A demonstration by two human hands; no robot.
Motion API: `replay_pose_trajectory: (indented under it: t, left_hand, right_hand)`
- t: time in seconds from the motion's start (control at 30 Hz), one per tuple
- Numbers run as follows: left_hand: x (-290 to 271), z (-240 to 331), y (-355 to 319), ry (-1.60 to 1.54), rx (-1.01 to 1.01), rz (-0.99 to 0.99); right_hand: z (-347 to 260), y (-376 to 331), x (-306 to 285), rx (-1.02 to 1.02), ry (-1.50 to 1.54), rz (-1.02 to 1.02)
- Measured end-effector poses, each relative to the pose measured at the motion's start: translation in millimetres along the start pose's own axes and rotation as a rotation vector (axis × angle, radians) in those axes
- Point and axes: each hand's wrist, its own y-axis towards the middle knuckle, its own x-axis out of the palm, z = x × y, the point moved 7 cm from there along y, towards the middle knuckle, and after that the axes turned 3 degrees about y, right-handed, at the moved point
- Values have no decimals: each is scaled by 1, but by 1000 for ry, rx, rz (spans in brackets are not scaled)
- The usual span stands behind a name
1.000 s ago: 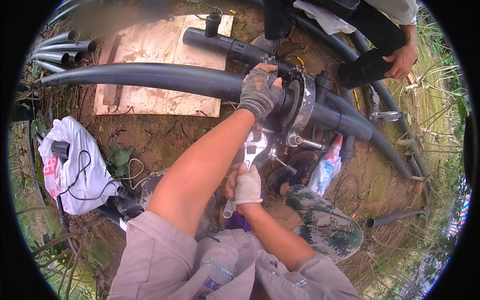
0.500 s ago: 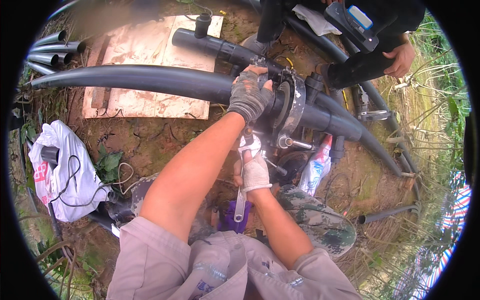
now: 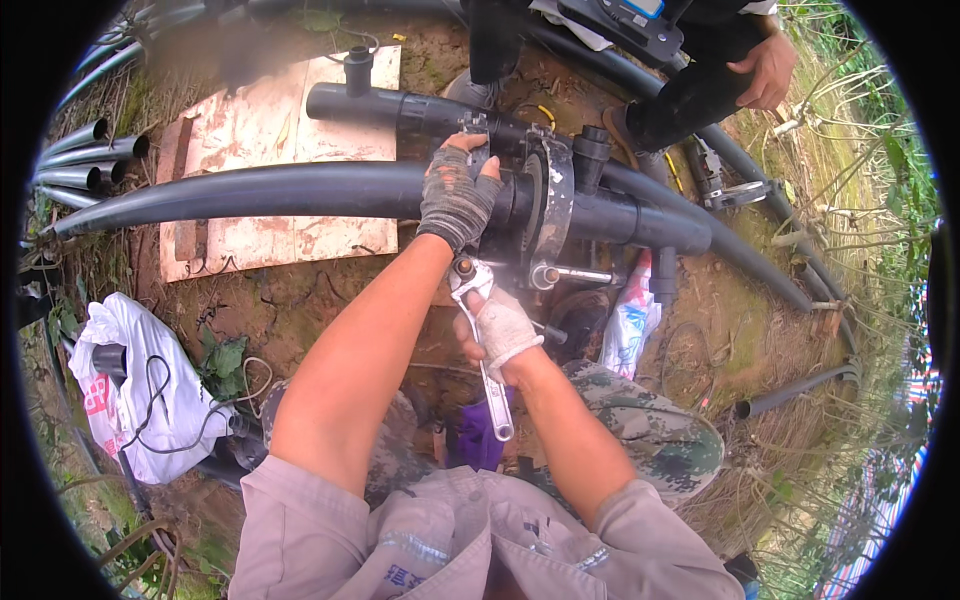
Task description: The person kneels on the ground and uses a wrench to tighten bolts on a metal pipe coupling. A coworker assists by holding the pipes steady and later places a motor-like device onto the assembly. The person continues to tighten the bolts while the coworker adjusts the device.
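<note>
My left hand (image 3: 460, 198), in a dark grey fingerless glove, grips the metal pipe clamp (image 3: 474, 124) around a thick black pipe (image 3: 300, 188). My right hand (image 3: 500, 335), in a whitish glove, is closed on a silver adjustable wrench (image 3: 497, 408). The wrench's jaws sit at a bolt (image 3: 464, 267) at the clamp's near end, just below my left wrist. To the right a larger ring clamp (image 3: 553, 210) circles the pipe, with a bolt sticking out at its near end. My left palm hides part of the smaller clamp.
Across the pipe, another person's hand (image 3: 768, 70) hangs beside a dark device (image 3: 625, 30) with a screen. A dirty pale board (image 3: 280, 110) lies under the pipes. White sacks (image 3: 150, 390) lie at left, with several pipe ends (image 3: 90, 165) farther back. A purple cloth (image 3: 480, 435) is near my lap.
My right hand has swung the wrench's handle end to the right, its jaws still by the bolt. My left hand stays on the clamp. The whole view has shifted slightly.
</note>
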Motion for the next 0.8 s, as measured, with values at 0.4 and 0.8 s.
replay_pose_trajectory:
  t: [0.4,0.8]
  left_hand:
    - [2,-6,0,27,-23,22]
    - [1,-2,-4,26,-15,41]
  right_hand:
    - [24,-4,15,-218,-61,252]
    - [37,1,21,-284,80,276]
